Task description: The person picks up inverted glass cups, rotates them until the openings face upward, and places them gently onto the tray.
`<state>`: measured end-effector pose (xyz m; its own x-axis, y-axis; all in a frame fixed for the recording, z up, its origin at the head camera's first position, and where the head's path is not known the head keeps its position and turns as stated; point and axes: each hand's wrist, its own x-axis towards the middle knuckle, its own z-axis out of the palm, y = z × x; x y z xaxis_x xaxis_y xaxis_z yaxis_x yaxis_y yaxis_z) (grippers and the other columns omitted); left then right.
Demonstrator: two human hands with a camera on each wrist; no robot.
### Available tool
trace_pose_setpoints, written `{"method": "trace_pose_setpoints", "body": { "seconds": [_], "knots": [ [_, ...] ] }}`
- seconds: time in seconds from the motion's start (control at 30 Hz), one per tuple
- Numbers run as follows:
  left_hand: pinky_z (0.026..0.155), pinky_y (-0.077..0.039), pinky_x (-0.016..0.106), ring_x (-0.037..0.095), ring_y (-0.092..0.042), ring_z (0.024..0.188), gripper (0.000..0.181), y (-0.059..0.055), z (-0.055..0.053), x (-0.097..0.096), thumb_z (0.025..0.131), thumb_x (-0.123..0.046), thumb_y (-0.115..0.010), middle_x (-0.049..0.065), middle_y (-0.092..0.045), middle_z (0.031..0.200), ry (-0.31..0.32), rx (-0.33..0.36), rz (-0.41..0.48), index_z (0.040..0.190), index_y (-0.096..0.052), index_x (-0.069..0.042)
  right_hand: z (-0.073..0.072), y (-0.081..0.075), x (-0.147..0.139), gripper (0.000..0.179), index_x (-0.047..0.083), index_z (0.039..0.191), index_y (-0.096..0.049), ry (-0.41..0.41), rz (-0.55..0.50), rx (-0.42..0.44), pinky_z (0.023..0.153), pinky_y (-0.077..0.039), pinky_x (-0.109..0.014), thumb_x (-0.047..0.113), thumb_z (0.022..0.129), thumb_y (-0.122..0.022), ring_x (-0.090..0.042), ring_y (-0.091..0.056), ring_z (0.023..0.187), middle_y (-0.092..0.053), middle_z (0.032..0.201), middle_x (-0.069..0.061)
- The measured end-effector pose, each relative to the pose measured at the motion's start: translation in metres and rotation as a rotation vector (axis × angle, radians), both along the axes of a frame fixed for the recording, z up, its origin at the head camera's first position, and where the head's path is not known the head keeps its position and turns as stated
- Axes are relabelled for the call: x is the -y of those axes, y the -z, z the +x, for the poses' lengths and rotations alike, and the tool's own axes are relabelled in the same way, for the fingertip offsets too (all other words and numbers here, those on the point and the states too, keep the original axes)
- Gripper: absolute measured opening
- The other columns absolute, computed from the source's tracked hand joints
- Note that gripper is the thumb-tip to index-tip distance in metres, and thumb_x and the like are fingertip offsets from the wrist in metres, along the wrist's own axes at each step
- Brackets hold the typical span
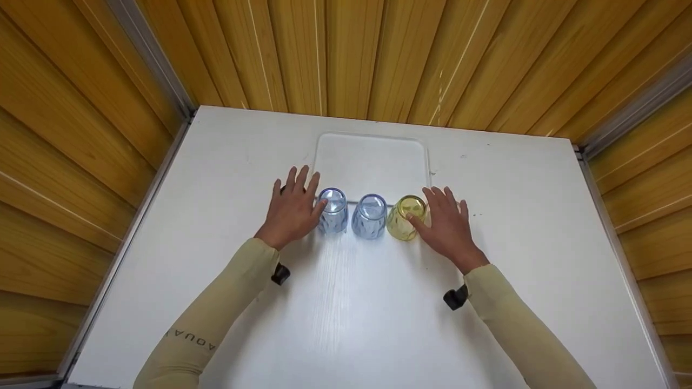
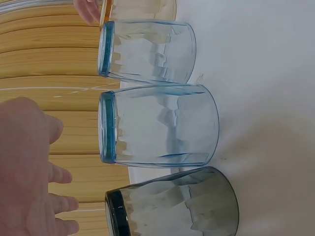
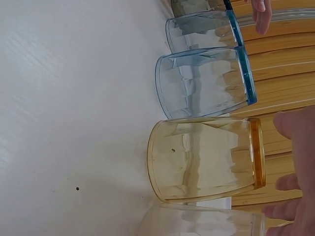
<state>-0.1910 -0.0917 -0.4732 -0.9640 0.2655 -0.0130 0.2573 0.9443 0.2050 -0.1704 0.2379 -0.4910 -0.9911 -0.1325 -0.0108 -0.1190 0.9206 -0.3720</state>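
Observation:
Upside-down drinking glasses stand in a row: a dark grey one [image 2: 206, 211], a blue one [image 1: 333, 213], a second blue one [image 1: 370, 219], a yellow one [image 1: 403, 221] and a colourless one [image 3: 197, 221]. My left hand [image 1: 293, 210] is over the dark glass, mostly hiding it in the head view, with its fingers spread and its thumb beside the first blue glass. In the left wrist view a gap shows between that hand and the glasses. My right hand [image 1: 446, 224] spreads over the colourless glass, its thumb overlapping the yellow one in the head view. Neither hand holds anything.
A flat white tray [image 1: 373, 140] lies just behind the row of glasses on the white table [image 1: 346, 302]. Wood-patterned walls [image 1: 346, 59] enclose the table at the back and both sides. Black wrist devices [image 1: 456, 297] stick out below both sleeves.

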Motion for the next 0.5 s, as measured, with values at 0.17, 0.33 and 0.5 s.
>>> {"method": "trace_pose_setpoints", "body": {
  "seconds": [0.17, 0.33, 0.5],
  "knots": [
    [0.119, -0.014, 0.061, 0.034, -0.008, 0.151, 0.064, 0.002, -0.002, 0.003, 0.102, -0.049, -0.029, 0.011, -0.012, 0.163, -0.003, 0.02, 0.004, 0.155, -0.018, -0.016, -0.001, 0.002, -0.003, 0.076, 0.01, 0.15, -0.03, 0.006, 0.004, 0.002, 0.115, -0.004, -0.066, 0.054, 0.093, -0.052, -0.039, -0.013, 0.148, -0.03, 0.156, -0.017],
    [0.119, -0.014, 0.06, 0.034, -0.007, 0.151, 0.06, 0.003, -0.003, 0.005, 0.103, -0.045, -0.028, 0.011, -0.011, 0.163, -0.008, 0.038, 0.012, 0.155, -0.019, -0.017, -0.001, 0.003, -0.006, 0.075, 0.009, 0.15, -0.031, 0.007, 0.005, -0.013, 0.115, -0.006, -0.067, 0.053, 0.093, -0.052, -0.039, -0.014, 0.148, -0.031, 0.155, -0.018],
    [0.119, -0.014, 0.06, 0.034, -0.007, 0.151, 0.057, 0.005, -0.003, 0.008, 0.103, -0.04, -0.029, 0.012, -0.013, 0.163, -0.016, 0.04, 0.022, 0.155, -0.022, -0.016, 0.001, 0.003, -0.011, 0.071, 0.007, 0.149, -0.032, 0.006, 0.011, -0.027, 0.113, -0.008, -0.069, 0.049, 0.094, -0.052, -0.041, -0.016, 0.147, -0.032, 0.154, -0.019]
  ]
}}
